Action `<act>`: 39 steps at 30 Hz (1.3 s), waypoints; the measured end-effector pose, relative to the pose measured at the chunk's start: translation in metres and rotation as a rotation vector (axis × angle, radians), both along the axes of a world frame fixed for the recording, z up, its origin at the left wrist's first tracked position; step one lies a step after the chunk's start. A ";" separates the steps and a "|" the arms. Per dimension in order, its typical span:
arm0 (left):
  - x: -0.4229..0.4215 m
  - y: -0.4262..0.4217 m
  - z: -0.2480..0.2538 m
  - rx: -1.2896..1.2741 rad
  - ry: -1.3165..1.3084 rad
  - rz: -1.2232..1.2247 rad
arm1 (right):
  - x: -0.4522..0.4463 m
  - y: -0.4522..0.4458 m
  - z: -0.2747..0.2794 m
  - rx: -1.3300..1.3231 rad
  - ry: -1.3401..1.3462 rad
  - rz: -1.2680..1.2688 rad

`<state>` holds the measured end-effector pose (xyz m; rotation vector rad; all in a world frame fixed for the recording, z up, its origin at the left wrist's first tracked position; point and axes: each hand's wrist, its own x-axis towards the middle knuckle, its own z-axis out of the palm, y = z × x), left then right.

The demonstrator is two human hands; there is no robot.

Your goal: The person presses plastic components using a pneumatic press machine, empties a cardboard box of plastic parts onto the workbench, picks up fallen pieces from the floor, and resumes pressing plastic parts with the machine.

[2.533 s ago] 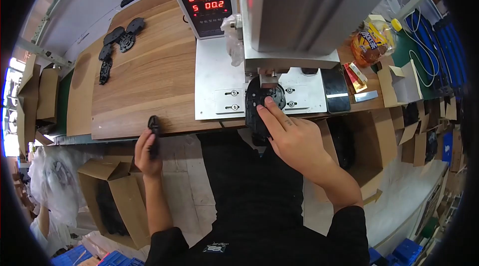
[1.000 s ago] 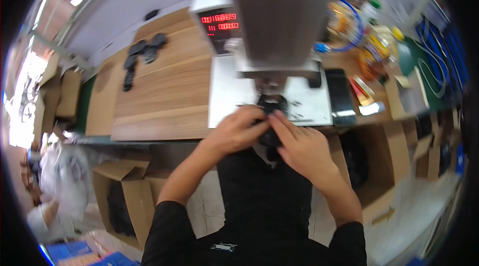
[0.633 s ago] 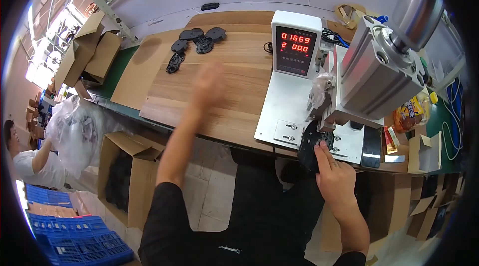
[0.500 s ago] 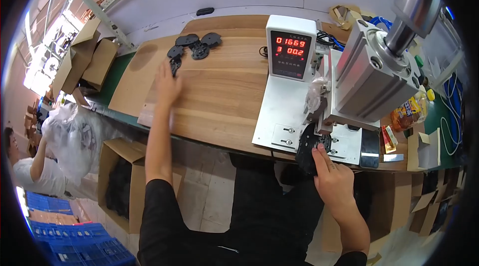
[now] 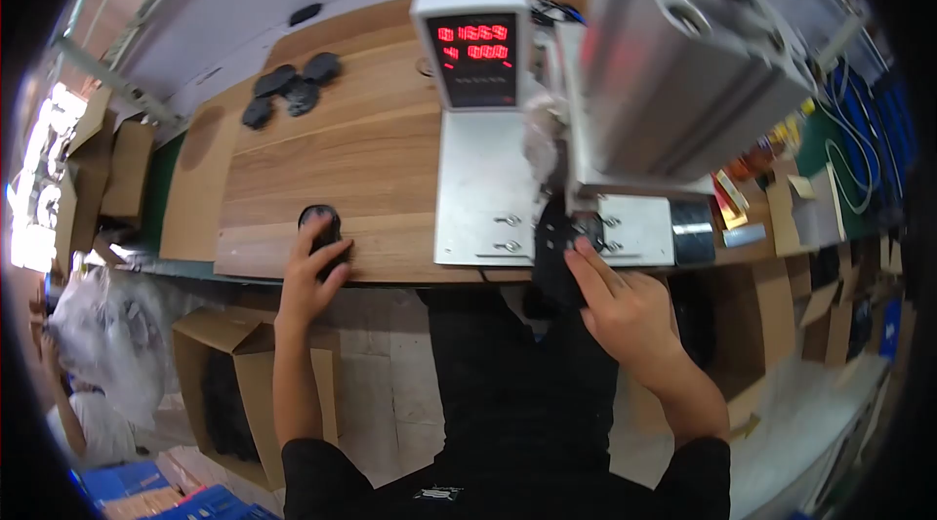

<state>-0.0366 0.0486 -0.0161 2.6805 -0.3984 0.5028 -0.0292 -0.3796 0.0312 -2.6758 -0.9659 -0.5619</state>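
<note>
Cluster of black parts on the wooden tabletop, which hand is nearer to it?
Left. The left hand is in front of the cluster, touching another black part; the right hand is well off to the right, in front of the press.

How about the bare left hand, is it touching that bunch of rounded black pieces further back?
Apart: the head view shows brown wooden board between the left hand and the black pieces.

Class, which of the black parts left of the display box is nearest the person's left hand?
The part at the left hand, near the front edge of the wooden board; the other black parts lie farther back, mostly clustered.
</note>
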 end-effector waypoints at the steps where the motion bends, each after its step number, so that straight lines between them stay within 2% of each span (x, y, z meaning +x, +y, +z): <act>1: -0.008 -0.014 0.007 0.032 0.065 -0.072 | 0.000 -0.002 -0.001 -0.011 0.002 0.008; 3: -0.019 -0.027 0.000 0.057 0.134 -0.166 | 0.000 -0.003 -0.005 -0.007 -0.010 0.014; 5: -0.028 -0.029 -0.019 0.140 0.074 -0.292 | 0.001 -0.004 -0.009 0.019 -0.020 0.009; 6: -0.030 -0.031 -0.032 0.040 -0.071 -0.300 | 0.000 -0.004 -0.009 0.012 -0.015 0.009; 7: -0.032 -0.033 -0.036 0.037 -0.071 -0.307 | 0.000 -0.004 -0.010 0.005 -0.013 0.011; 10: -0.033 -0.038 -0.041 -0.087 -0.310 -0.084 | 0.000 -0.004 -0.011 0.011 -0.022 0.005; 13: -0.037 -0.030 -0.028 -0.078 -0.144 0.092 | 0.000 -0.008 -0.010 0.004 -0.016 0.018; 17: -0.040 -0.026 -0.012 -0.074 0.009 0.096 | 0.001 -0.007 -0.015 0.064 -0.011 0.023; 19: -0.034 -0.042 -0.003 -0.065 0.020 -0.116 | 0.002 -0.001 -0.011 0.065 0.017 -0.011; 21: -0.019 -0.084 0.015 0.034 -0.118 -0.327 | -0.002 0.002 -0.003 0.062 0.066 -0.047; 23: 0.001 -0.127 0.027 0.073 -0.291 -0.611 | -0.003 -0.001 0.011 0.279 0.227 -0.032; 24: 0.010 -0.149 0.029 0.068 -0.362 -0.712 | -0.010 -0.006 0.017 0.400 0.207 -0.022; 25: 0.019 -0.167 0.027 0.040 -0.423 -0.796 | -0.020 -0.016 0.022 0.407 0.194 -0.032; 27: 0.031 -0.197 0.034 0.010 -0.441 -0.855 | -0.050 -0.045 0.024 0.482 0.226 -0.167; 31: 0.059 -0.214 0.028 -0.024 -0.497 -0.856 | -0.114 -0.129 -0.029 0.637 0.361 -0.937; 32: 0.063 -0.214 0.026 -0.021 -0.469 -0.816 | -0.136 -0.158 -0.056 0.461 0.317 -1.020; 33: 0.067 -0.215 0.024 -0.016 -0.440 -0.775 | -0.160 -0.186 -0.084 0.284 0.270 -1.093; 35: 0.070 -0.219 0.022 -0.023 -0.457 -0.772 | -0.204 -0.223 -0.133 0.126 0.121 -0.984; 36: 0.070 -0.221 0.023 -0.022 -0.446 -0.757 | -0.199 -0.218 -0.133 0.136 0.117 -0.972; 38: 0.062 -0.225 0.024 -0.029 -0.388 -0.724 | -0.204 -0.193 -0.123 0.354 0.453 -1.179; 39: 0.059 -0.227 0.024 -0.025 -0.385 -0.726 | -0.197 -0.185 -0.123 0.358 0.458 -1.180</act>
